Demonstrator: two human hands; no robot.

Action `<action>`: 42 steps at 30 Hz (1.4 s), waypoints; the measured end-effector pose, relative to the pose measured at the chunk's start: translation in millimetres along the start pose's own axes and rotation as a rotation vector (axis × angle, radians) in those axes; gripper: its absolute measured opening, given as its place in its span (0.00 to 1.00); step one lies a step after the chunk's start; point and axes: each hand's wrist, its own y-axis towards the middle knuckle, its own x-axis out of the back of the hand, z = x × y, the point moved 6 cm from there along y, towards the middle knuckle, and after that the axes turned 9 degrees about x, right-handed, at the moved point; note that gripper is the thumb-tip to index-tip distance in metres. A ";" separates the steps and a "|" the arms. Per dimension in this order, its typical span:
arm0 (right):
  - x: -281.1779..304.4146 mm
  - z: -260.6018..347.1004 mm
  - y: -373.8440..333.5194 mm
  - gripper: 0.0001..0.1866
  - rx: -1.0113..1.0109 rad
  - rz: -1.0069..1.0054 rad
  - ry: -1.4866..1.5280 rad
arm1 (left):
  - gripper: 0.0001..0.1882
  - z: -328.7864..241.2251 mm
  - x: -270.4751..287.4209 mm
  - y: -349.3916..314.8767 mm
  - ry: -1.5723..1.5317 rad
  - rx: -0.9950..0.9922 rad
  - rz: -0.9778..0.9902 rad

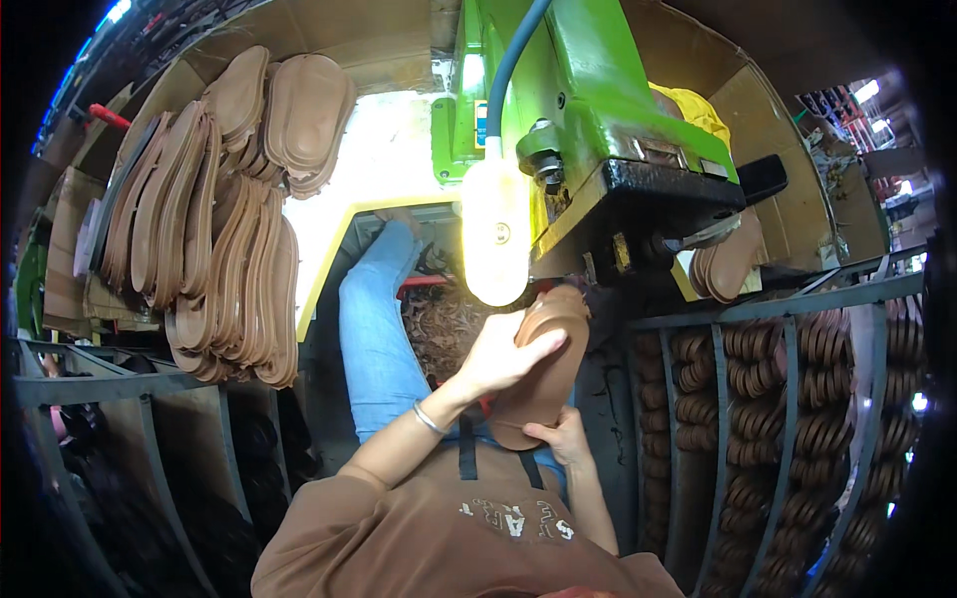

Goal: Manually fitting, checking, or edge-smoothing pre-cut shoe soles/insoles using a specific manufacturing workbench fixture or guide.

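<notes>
A brown shoe sole (pixel 546 384) is held at an angle between both my hands, in front of my lap. Near its upper end my left hand (pixel 506 354) grips it, thumb laid across the face and fingers partly hidden. At the lower end my right hand (pixel 566 437) pinches the edge, its thumb on top and the other fingers out of sight underneath. The sole's upper end lies close below the dark head of a green machine (pixel 653 184). A bright lamp (pixel 495 234) hangs just above my left hand.
Stacked brown soles (pixel 234 269) fill the table's left side. More soles (pixel 728 261) lie right of the machine. Metal racks (pixel 713 439) packed with soles stand on my right, and another rack (pixel 150 439) stands on my left. Brown scraps (pixel 449 334) pile up beneath the machine.
</notes>
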 end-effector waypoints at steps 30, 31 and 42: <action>-13.0 21.7 -5.5 0.30 0.021 0.031 0.127 | 0.08 -1.6 18.4 3.7 -0.084 0.024 -0.147; -5.3 32.2 -8.0 0.31 0.021 -0.001 0.133 | 0.08 8.5 17.1 1.9 -0.108 0.087 -0.126; 97.6 155.4 27.2 0.20 0.460 -0.449 0.214 | 0.06 8.2 13.7 1.9 -0.268 -0.140 -0.210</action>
